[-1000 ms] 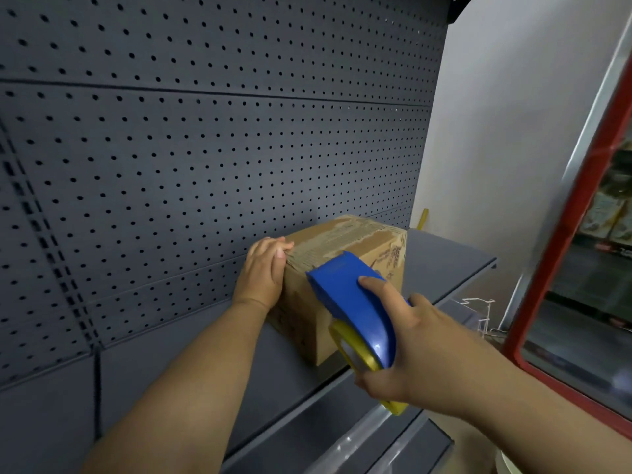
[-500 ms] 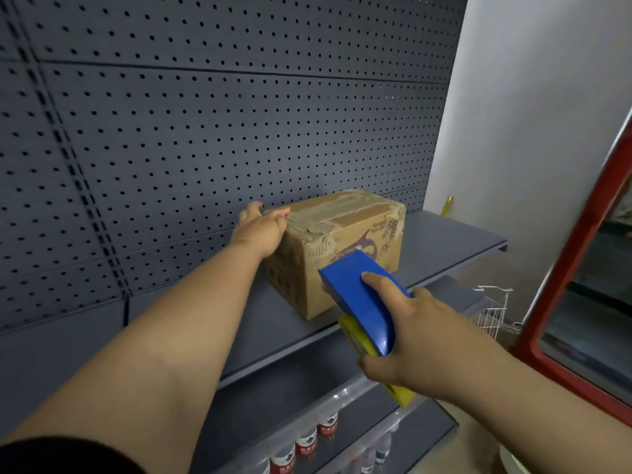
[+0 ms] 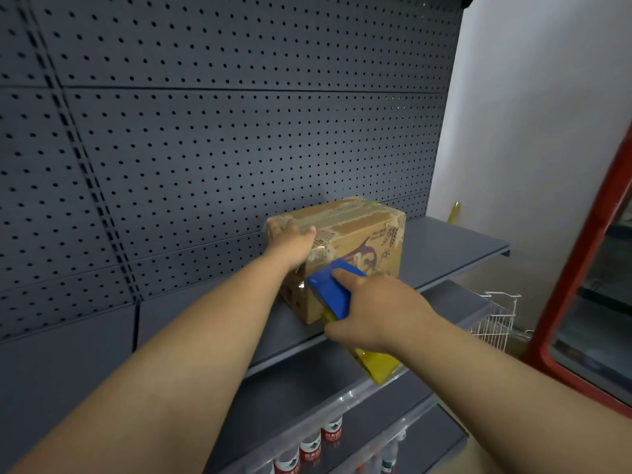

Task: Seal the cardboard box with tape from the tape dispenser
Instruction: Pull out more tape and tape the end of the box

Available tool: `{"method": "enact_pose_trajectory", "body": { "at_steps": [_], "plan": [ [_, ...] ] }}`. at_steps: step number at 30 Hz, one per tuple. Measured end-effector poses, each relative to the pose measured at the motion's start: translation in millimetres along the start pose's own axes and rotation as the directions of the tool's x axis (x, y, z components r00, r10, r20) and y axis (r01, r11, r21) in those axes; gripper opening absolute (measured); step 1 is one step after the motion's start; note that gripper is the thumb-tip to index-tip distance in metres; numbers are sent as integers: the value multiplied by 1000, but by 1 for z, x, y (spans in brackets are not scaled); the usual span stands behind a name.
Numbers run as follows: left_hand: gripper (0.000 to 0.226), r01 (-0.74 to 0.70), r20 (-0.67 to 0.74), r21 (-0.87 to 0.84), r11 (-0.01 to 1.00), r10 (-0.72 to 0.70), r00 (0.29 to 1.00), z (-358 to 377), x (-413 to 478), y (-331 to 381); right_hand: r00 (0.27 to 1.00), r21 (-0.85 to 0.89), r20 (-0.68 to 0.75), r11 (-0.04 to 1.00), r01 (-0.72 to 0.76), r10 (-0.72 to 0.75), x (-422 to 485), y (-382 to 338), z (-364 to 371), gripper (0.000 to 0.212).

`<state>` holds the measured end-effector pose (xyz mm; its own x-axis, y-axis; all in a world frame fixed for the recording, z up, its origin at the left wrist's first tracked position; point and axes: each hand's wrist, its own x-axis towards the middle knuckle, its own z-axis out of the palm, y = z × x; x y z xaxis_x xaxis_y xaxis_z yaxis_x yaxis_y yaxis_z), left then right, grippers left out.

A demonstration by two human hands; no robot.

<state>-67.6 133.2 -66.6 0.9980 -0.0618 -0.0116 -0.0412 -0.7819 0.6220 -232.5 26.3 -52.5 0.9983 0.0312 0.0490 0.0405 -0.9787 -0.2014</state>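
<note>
At frame centre, the left hand (image 3: 290, 246) lay flat, fingers spread open, on the box's (image 3: 355, 234) top left corner. The right hand (image 3: 376, 313) gripped the blue dispenser (image 3: 330, 290), forefinger stretched along its top, against the box's near face. The worn, already taped box sat on the grey shelf (image 3: 455, 248).

dark grey metal shelf (image 3: 455, 244) on pegboard backing, cardboard box (image 3: 355, 234) sitting right on it near back panel, turned a bit askew; lower shelf (image 3: 294, 381) underneath has bottles (image 3: 319, 443) lined along its front edge
</note>
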Motion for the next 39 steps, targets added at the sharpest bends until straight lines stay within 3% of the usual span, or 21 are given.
{"method": "enact_pose_trajectory", "body": {
  "at_steps": [9,11,14,17,20,23,28,31,35,39],
  "plan": [
    [65,4,20,38,999,-5,1000,-2,8,-3,999,119,7,992,40,-41,9,6,-22,58],
    [65,0,22,51,999,-1,1000,-1,8,-2,997,8,-26,998,69,-69,12,6,-24,57],
    [65,-3,31,51,999,1,1000,-2,9,-3,997,77,15,994,74,-75,13,6,-27,56],
    [65,0,44,58,998,-3,999,-3,9,-2,993,-26,-32,994,110,-110,12,5,-30,55],
    [65,6,42,82,997,-10,999,-3,10,-1,993,68,25,991,116,-118,13,5,-33,53],
    [65,13,51,98,995,-18,999,-2,10,0,987,-56,-5,985,162,-163,12,5,-32,49],
    [65,25,49,127,992,-32,998,-3,9,2,965,-124,25,957,263,-261,6,5,-38,58],
    [65,25,51,117,993,-31,998,-4,7,3,975,-163,36,962,220,-218,4,5,-39,62],
    [65,11,64,100,995,-18,998,-5,3,2,981,-267,-25,947,177,-191,13,-11,-32,52],
    [64,4,67,94,996,-10,998,-6,2,2,989,-161,45,976,144,-138,20,-13,-38,45]
  ]
}}
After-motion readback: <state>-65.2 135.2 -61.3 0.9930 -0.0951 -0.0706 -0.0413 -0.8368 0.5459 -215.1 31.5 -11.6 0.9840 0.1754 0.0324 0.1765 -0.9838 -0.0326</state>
